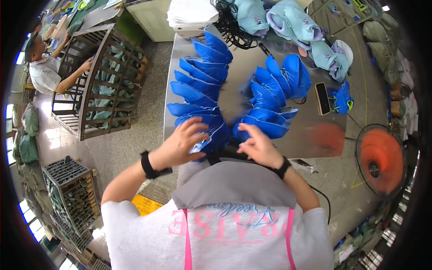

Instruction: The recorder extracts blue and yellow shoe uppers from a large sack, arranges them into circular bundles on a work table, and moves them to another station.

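Left hand [183,140] and right hand [260,147] by two rows of blue uppers [194,92] (phone [322,99] farther right)

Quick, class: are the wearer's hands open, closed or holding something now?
Left hand: open, fingers spread over the left blue stack; contact unclear.
Right hand: open, fingers loosely bent near the right blue stack; nothing visibly held.

Grey metal surface [306,121] before you

On your left lies a fanned row of blue shoe uppers [193,92]; on your right, a second fanned blue row [270,87]. Along the far edge, left to right, you have a white boxy bundle [193,13], tangled black laces [234,27] and pale-teal shoes [292,20]. Right of the second row lies a dark flat phone [322,98], a lone blue upper [344,100] just beside it. A round orange fan [382,153] stands right of the surface, a slatted brown crate [95,81] to the left.
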Tool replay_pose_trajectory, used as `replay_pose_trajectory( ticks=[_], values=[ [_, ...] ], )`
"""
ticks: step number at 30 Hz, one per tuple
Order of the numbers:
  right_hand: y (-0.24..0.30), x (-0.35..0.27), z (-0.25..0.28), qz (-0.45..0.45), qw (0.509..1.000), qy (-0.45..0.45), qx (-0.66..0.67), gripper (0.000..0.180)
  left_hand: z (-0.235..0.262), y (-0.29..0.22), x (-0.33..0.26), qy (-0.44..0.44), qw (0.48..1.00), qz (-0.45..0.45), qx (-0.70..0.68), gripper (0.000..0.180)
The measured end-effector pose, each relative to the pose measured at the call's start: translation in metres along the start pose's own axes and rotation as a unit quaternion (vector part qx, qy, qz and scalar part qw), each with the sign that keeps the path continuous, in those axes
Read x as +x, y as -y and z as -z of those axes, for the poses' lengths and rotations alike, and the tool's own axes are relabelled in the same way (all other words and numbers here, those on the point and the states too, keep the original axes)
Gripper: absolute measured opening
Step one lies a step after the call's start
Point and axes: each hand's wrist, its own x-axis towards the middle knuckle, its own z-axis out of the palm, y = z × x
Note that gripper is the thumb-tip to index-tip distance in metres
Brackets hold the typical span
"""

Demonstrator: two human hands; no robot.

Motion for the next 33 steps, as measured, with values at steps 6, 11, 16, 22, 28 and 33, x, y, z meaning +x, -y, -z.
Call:
replay_pose_trajectory(
  ticks=[6, 11, 16, 22, 28, 33],
  values=[
    [-0.069, 0.036, -0.068, 0.068, 0.888, -0.126, -0.436, 0.068, -0.071, -0.018, -0.043, -0.131, 0.977, 0.133, 0.1, 0.047],
    [-0.076, 0.03, -0.069, 0.044, 0.866, -0.109, -0.485, 0.064, -0.08, 0.04, -0.064, -0.219, 0.964, 0.147, 0.032, 0.037],
    [-0.088, -0.008, -0.078, 0.021, 0.792, 0.003, -0.611, 0.044, -0.034, 0.068, -0.07, -0.252, 0.957, 0.113, 0.088, 0.039],
    [-0.085, -0.034, -0.06, 0.049, 0.698, 0.113, -0.706, 0.018, -0.016, 0.097, -0.077, -0.304, 0.937, 0.107, 0.138, 0.045],
    [-0.023, 0.033, -0.053, -0.011, 0.865, 0.15, -0.478, 0.048, -0.019, 0.126, -0.081, -0.312, 0.932, 0.185, 0.008, 0.082],
    [0.075, 0.182, 0.013, 0.262, 0.813, -0.214, -0.475, 0.08, -0.051, 0.147, -0.092, -0.191, 0.815, 0.277, -0.472, 0.117]
  ],
)
